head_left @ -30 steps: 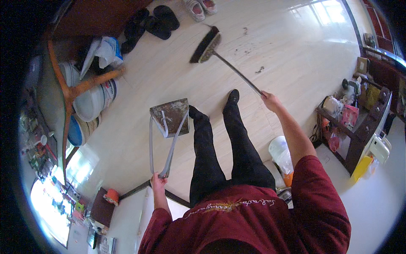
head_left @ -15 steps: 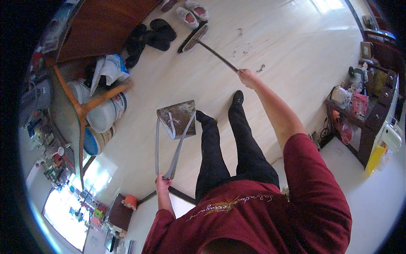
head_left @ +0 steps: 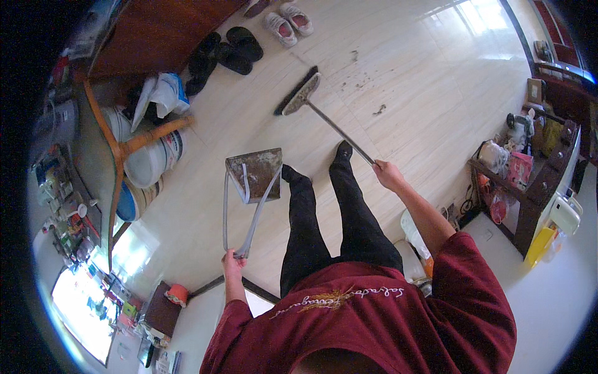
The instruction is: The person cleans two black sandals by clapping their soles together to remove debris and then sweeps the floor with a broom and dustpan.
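Note:
My right hand [head_left: 389,175] is wrapped round the end of a broom's long handle. The broom [head_left: 301,93] has a grey head with dark bristles, which lies on the pale floor ahead of my feet. Dark bits of dirt [head_left: 379,110] are scattered to the right of the broom head. My left hand [head_left: 233,259] grips the top of a dustpan's long grey handle. The dustpan [head_left: 265,171], brown and stained, rests on the floor left of my left shoe, a pale strip lying across it.
White shoes [head_left: 288,23] and black slippers [head_left: 240,50] stand at the far left by a brown wooden cabinet [head_left: 159,37]. Buckets [head_left: 146,163] sit under a table with wooden legs [head_left: 152,136] on the left. A dark shelf [head_left: 529,198] with bags is on the right.
The broom head has come nearer to me and slightly right, away from the shoes. My right arm has drawn back and bent. The dustpan has hardly moved.

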Demonstrator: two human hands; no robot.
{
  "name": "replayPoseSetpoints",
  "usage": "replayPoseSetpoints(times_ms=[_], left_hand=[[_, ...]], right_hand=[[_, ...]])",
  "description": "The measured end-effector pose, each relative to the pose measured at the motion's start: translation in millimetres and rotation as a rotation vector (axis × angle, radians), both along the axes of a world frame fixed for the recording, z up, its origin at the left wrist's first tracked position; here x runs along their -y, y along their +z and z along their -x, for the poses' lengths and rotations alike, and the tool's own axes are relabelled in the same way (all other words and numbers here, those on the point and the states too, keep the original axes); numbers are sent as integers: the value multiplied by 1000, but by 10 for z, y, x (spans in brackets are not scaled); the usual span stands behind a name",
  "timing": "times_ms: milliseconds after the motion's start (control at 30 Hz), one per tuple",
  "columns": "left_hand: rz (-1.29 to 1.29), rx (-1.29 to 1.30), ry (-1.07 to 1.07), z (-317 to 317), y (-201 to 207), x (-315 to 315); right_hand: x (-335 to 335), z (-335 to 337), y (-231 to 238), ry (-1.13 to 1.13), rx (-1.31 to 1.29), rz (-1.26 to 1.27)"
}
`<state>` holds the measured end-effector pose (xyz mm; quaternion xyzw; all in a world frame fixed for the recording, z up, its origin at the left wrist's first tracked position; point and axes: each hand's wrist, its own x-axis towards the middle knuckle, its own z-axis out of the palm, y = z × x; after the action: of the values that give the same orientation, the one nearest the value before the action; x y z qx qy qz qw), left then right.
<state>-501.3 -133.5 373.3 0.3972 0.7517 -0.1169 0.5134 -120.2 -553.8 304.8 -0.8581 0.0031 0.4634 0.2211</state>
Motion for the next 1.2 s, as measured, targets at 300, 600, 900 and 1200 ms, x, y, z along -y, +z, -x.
replayPoseSetpoints(times_ms=[300,600,900,1200], left_hand=[[22,61,45,153,-90,-31],[16,6,74,432,-60,-91],[-9,61,302,743,31,-121],[-136,226,420,792,423,1]], right_hand=[[-1270,-275,-592,-151,-19,-170],[-1407,-213,30,116,-102,-143],[-1149,13,306,192,-265,1],[-2023,32,722,-335,-957,-317]])
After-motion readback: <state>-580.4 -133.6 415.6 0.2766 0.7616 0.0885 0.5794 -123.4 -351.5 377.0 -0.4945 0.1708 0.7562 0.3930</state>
